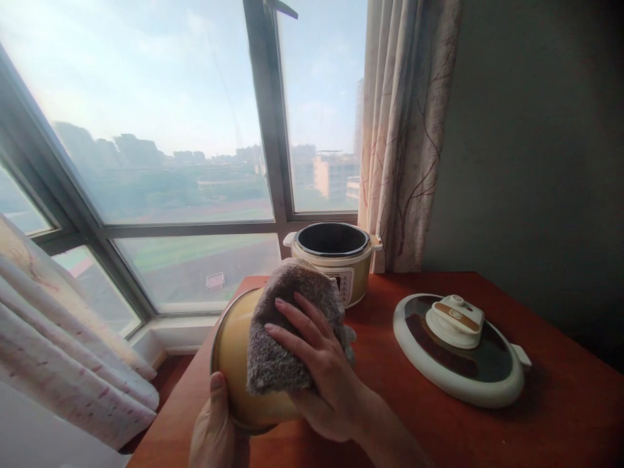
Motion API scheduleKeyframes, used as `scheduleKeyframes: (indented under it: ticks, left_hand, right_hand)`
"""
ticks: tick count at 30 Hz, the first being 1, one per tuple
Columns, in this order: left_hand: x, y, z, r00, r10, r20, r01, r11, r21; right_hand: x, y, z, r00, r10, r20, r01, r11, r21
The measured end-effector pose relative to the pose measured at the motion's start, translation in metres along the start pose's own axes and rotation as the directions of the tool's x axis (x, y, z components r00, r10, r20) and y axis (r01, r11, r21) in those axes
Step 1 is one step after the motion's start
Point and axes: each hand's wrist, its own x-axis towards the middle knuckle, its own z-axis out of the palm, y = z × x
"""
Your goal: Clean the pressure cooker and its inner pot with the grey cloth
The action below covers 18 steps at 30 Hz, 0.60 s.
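My left hand [214,429] grips the lower rim of a gold-coloured inner pot [230,354], held tilted on its side above the red-brown table [390,390]. My right hand [314,364] presses a grey fuzzy cloth [287,318] flat against the pot's outer wall, fingers spread over it. Behind the pot stands the pressure cooker base [336,260], open on top, with a dark empty cavity and a control panel on its front.
The cooker's lid [458,351], white-rimmed with a brown top and a knob, lies flat on the table to the right. A window and curtains [409,130] stand behind; a grey wall is at right. The table's left edge drops to the floor.
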Motion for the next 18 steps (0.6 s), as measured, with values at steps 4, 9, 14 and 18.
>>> scheduleKeyframes:
  ticks: [4,9,14,18]
  left_hand:
    - [0.004,0.002,-0.001,1.000,-0.022,-0.008,0.022,0.999,-0.033]
    - [0.013,0.004,-0.003,0.999,-0.042,-0.003,0.041,0.994,-0.100]
    - [0.017,0.005,-0.010,0.998,-0.045,0.036,0.048,0.996,-0.078]
    - [0.016,0.004,-0.013,0.995,-0.079,0.068,0.082,0.996,-0.040]
  right_hand:
    - [-0.033,0.001,0.010,0.992,-0.079,0.103,0.091,0.989,-0.119]
    - [-0.072,0.025,0.029,0.995,-0.101,-0.022,0.094,0.974,-0.208]
    - [-0.082,0.050,0.036,0.980,0.131,-0.147,-0.148,0.983,-0.112]
    - [-0.070,0.078,0.029,0.936,0.264,-0.233,-0.250,0.964,0.090]
